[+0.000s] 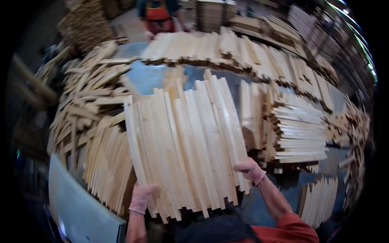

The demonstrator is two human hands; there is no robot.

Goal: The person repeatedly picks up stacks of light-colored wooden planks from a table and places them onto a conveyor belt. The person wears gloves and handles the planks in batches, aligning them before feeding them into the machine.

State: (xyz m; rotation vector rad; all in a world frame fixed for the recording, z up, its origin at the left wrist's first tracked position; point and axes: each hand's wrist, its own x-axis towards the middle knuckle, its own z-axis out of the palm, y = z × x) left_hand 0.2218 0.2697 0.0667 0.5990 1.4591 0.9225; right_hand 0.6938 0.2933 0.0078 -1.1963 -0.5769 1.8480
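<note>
A wide row of pale wooden strips (pixel 186 141), set side by side with uneven ends, spans the space between my hands. My left hand (pixel 142 197), in a pinkish glove, grips the near left edge of this row, thumb over the top. On the opposite edge my right hand (pixel 250 170), gloved alike, is closed with its thumb on the strips. The fingers of both hands are partly hidden under the wood. Below the row's left side, a smaller bundle of strips (pixel 108 162) lies on the table.
Loose jumbled strips (pixel 91 93) cover the table's left side. Stacked strips (pixel 300 129) lie on the right, with a long row (pixel 190 46) across the far side. A person in a red apron (pixel 159 18) stands beyond. A smooth bluish panel edge (pixel 81 202) is at near left.
</note>
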